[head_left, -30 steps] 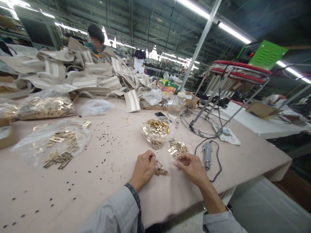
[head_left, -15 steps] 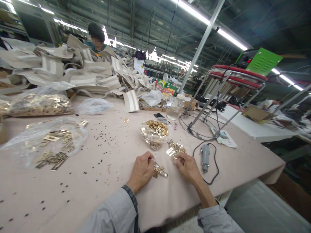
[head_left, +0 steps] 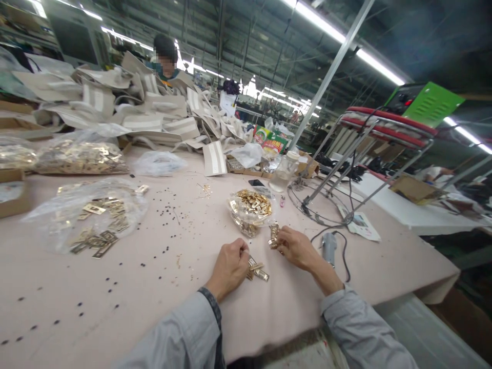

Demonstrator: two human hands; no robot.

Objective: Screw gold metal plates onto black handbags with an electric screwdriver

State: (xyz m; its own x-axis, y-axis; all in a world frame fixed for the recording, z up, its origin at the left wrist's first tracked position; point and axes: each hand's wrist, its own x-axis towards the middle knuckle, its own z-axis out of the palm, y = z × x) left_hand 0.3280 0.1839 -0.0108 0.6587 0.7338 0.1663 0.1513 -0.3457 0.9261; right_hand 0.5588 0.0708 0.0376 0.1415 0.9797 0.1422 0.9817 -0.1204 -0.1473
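Observation:
My left hand (head_left: 231, 264) rests on the table with its fingers curled and pressed together; whatever is between the fingertips is hidden. Right beside it lie several small gold metal plates (head_left: 261, 273) with slots, loosely crossed over each other. My right hand (head_left: 298, 248) reaches over a small pile of gold plates (head_left: 273, 237), its thumb and fingers bent together at the pile's right side. Its fingertips partly cover the pile, so what they grip does not show. Just behind stands an open clear plastic bag (head_left: 235, 219) full of gold pieces.
An electric screwdriver (head_left: 329, 248) with a black cord lies right of my right forearm. A stool (head_left: 384, 120) carrying a green box (head_left: 430, 105) stands on the table. More gold plates fill a plastic bag (head_left: 46, 220) at left. Beige fabric pieces (head_left: 154, 105) are heaped behind, near another person.
My right hand, which held a gold plate up, has moved over the pile, and that plate is no longer distinct. My left hand keeps its place by the plates. The view has shifted slightly.

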